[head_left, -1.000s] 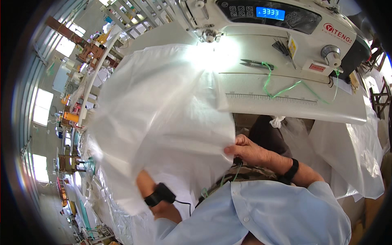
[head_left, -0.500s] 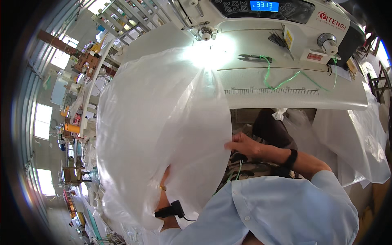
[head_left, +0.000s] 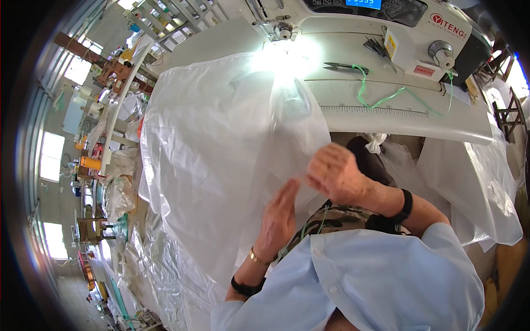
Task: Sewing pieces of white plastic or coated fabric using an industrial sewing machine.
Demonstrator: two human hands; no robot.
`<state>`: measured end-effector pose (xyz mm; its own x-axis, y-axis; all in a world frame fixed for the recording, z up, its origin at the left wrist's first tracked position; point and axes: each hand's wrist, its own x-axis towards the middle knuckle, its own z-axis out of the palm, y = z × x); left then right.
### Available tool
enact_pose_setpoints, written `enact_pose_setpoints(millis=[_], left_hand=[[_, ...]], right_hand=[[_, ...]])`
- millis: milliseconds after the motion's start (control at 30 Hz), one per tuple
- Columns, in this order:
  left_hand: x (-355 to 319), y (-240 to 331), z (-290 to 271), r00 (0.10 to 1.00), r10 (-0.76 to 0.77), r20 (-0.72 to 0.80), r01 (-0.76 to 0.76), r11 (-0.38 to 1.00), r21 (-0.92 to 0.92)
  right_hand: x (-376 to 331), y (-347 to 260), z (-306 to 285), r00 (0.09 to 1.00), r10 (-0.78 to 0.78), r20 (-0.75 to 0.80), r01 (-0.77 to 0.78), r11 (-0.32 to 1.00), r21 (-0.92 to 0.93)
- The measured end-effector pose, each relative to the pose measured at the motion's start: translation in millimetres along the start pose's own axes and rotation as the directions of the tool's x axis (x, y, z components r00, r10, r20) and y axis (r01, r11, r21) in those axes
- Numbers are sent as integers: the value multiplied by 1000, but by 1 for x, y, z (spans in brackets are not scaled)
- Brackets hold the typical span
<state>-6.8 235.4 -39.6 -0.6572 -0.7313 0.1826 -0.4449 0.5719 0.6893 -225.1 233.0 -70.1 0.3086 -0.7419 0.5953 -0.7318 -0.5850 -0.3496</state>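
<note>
A large, translucent white plastic sheet (head_left: 204, 149) spreads over the left of the sewing table and drapes toward my lap. Its upper part runs in a fold to the brightly lit needle area of a white sewing machine (head_left: 284, 32). My right hand (head_left: 334, 174) is closed at the sheet's right edge, fingers curled and slightly blurred, and the edge meets it there. Just left of it, my left hand (head_left: 277, 220) lies in front of the sheet with its fingers stretched out, their tips close to the right hand. No object shows in the left hand.
Black thread snips (head_left: 345, 68) lie right of the needle area, beside a loose green thread (head_left: 406, 90). A ruler scale (head_left: 375, 110) runs along the table's front. More clear plastic (head_left: 469, 187) hangs at the right. Crumpled plastic (head_left: 171, 276) lies at lower left.
My left hand has come out from behind the sheet to its front. My right hand has risen a little toward the machine. The sheet has flattened out and shifted slightly right.
</note>
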Motion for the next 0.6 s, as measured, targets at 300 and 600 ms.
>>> enact_pose_setpoints(millis=[300,600], left_hand=[[26,-69,-4,895,-25,-446,221,892,394],[39,-70,-59,795,-148,-588,176,984,-9]], right_hand=[[-5,25,61,733,225,642,-295,955,2],[35,22,56,835,306,457,-512,734,446]])
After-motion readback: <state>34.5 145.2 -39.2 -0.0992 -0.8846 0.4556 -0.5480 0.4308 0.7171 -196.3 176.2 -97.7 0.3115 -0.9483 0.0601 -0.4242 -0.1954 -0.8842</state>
